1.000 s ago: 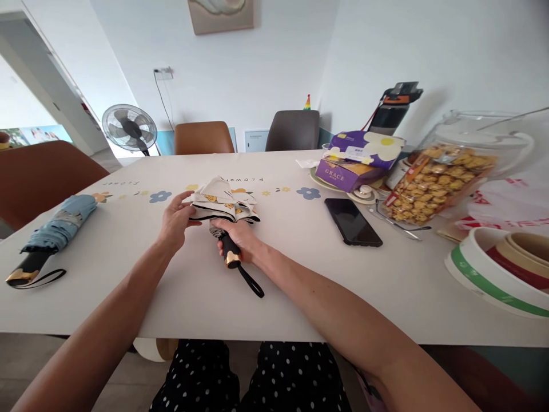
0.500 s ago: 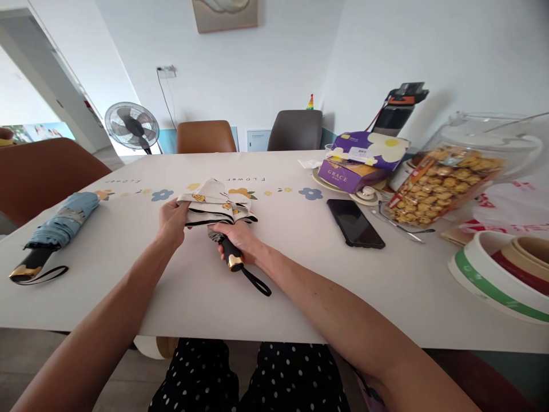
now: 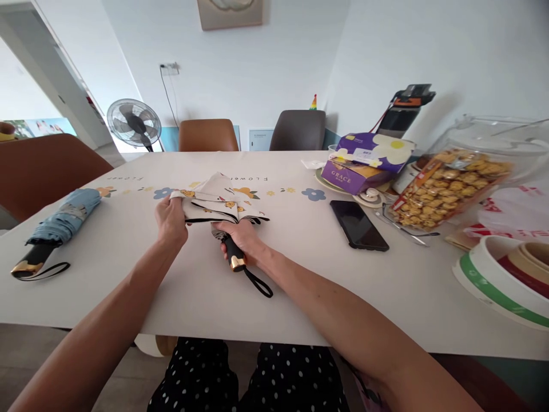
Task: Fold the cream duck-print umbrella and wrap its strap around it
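Observation:
A white folding umbrella with small yellow-orange prints and black edging is held over the table in front of me. Its canopy is collapsed with loose folds. My left hand pinches the left edge of the canopy cloth. Around the top of the black handle, just under the canopy, my right hand is closed; the gold end cap and black wrist loop stick out below it. To the left lies a second umbrella, light blue and rolled up, with a black and gold handle.
A black phone and glasses lie right of my hands. Behind them are purple boxes, a bottle and a tilted clear jar of snacks. Tape rolls sit at the right edge. Chairs stand beyond the table.
My left hand has drawn the canopy cloth slightly to the left, and the folds spread wider on both sides. My right hand keeps its hold on the handle. The view has shifted slightly.

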`<state>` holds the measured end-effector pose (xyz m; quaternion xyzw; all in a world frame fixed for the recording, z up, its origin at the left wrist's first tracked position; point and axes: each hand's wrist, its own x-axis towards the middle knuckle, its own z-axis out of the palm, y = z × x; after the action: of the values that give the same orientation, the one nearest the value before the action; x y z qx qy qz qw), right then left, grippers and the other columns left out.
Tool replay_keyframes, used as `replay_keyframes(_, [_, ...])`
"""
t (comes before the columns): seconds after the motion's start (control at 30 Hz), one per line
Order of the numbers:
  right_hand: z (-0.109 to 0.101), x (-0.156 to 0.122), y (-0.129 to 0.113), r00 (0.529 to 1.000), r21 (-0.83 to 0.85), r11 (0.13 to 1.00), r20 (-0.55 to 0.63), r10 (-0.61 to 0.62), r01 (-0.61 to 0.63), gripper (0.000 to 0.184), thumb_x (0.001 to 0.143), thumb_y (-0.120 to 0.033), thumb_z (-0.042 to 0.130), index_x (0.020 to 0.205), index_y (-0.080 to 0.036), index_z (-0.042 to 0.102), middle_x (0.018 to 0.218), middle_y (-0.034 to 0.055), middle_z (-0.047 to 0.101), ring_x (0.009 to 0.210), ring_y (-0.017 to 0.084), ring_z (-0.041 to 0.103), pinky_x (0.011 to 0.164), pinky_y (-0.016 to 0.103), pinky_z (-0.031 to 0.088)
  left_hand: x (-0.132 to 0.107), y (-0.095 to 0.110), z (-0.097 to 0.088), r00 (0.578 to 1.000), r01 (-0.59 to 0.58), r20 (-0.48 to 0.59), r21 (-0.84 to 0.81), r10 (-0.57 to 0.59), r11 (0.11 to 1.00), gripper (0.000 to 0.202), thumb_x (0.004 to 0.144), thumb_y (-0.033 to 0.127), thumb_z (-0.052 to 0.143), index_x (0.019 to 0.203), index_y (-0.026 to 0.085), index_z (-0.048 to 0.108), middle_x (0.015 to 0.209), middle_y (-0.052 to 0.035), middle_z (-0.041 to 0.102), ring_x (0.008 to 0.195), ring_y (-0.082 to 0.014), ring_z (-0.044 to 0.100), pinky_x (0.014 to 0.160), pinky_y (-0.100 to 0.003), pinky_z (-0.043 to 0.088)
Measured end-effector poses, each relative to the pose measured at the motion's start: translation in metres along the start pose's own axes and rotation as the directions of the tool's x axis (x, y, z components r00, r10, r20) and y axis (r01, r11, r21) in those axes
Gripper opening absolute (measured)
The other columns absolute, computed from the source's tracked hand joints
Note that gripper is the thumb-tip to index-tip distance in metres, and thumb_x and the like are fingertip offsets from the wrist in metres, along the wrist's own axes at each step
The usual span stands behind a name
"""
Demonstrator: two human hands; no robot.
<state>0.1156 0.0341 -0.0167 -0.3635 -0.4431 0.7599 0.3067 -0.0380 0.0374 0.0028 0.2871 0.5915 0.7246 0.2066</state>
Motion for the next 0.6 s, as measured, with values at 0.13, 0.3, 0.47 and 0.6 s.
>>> replay_keyframes(0.13, [0.000, -0.001, 0.001, 1.000, -0.035, 0.999, 0.011, -0.026, 0.027, 0.029, 0.068, -0.033, 0.070, 0.067, -0.017, 0.045, 0.044, -0.0024, 0.046, 0.038, 0.013, 0.048, 0.030, 0.024, 0.043, 0.002, -0.002, -0.001, 0.993, 0.114, -0.031, -0.087, -0.117, 0.990, 0.014, 0.073, 0.027, 0.052, 0.063, 0.018, 0.046, 0.049, 0.0050, 0.037, 0.040, -0.0070, 0.036, 0.034, -0.018, 0.028])
replay_keyframes(0.3, [-0.001, -0.004, -0.006, 0.999, 0.023, 0.999, -0.009, 0.034, -0.034, 0.027, 0.073, -0.030, 0.066, 0.067, -0.017, 0.043, 0.041, -0.0030, 0.046, 0.035, 0.011, 0.045, 0.031, 0.022, 0.042, -0.002, -0.012, 0.003, 0.943, 0.334, 0.041, -0.070, -0.331, 0.940, 0.018, 0.073, 0.026, 0.055, 0.063, 0.019, 0.042, 0.047, 0.0053, 0.040, 0.038, -0.0083, 0.038, 0.031, -0.018, 0.025])
replay_keyframes(0.47, [-0.004, -0.005, -0.011, 0.997, 0.096, 0.994, 0.068, 0.038, -0.045, 0.031, 0.070, -0.034, 0.071, 0.070, -0.017, 0.044, 0.047, -0.0049, 0.043, 0.037, 0.010, 0.046, 0.031, 0.021, 0.041, -0.006, -0.014, 0.005, 0.923, 0.384, 0.042, -0.067, -0.382, 0.921, 0.016, 0.074, 0.027, 0.055, 0.066, 0.018, 0.044, 0.052, 0.0044, 0.046, 0.040, -0.0074, 0.041, 0.032, -0.018, 0.024])
replay_keyframes(0.6, [-0.006, -0.003, -0.010, 0.994, 0.137, 0.990, 0.108, 0.015, -0.029, 0.033, 0.070, -0.037, 0.071, 0.072, -0.017, 0.044, 0.054, -0.0043, 0.044, 0.039, 0.009, 0.047, 0.031, 0.020, 0.040, -0.006, -0.011, 0.005, 0.926, 0.377, 0.029, -0.072, -0.376, 0.923, 0.018, 0.075, 0.029, 0.054, 0.065, 0.019, 0.044, 0.051, 0.0049, 0.044, 0.039, -0.0072, 0.039, 0.032, -0.018, 0.023])
